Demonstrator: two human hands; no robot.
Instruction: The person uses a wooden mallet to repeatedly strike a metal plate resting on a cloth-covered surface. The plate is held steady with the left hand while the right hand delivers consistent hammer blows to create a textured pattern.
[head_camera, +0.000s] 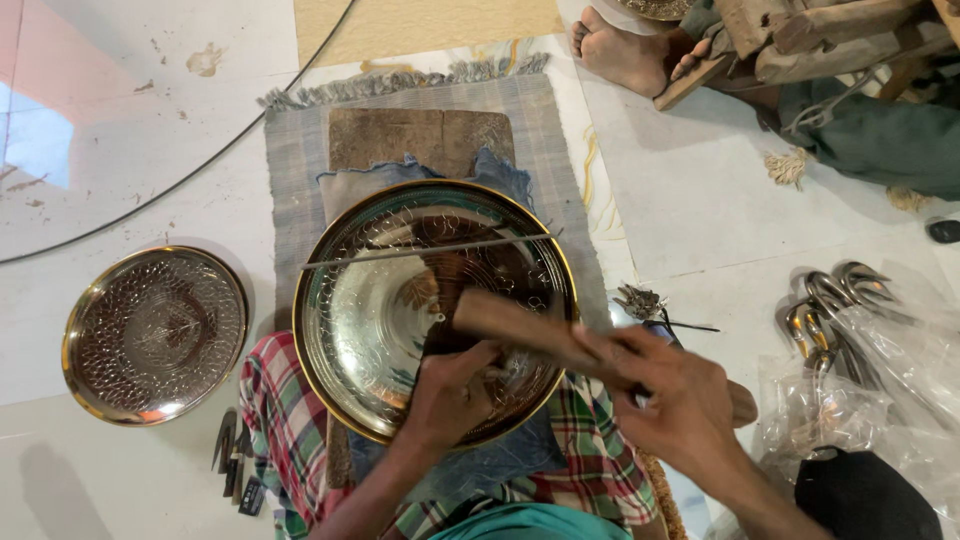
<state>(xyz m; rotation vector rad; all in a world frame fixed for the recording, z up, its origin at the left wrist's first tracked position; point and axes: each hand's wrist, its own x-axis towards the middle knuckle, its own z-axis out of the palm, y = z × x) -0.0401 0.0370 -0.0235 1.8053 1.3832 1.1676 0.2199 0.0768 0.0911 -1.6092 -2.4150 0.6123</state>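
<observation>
Two hands work over a big brass plate (400, 290) resting on the person's lap: left hand (450, 395) pinching a small punch against it, right hand (680, 400) closed around a wooden mallet (520, 325). A crooked blow could skid the punch and scar the pattern.

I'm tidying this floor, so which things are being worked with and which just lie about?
In use: large brass tray, wooden mallet, right hand, left hand, thin rod.
Lying about: small tray, chisels, plastic bag, metal hooks.
</observation>
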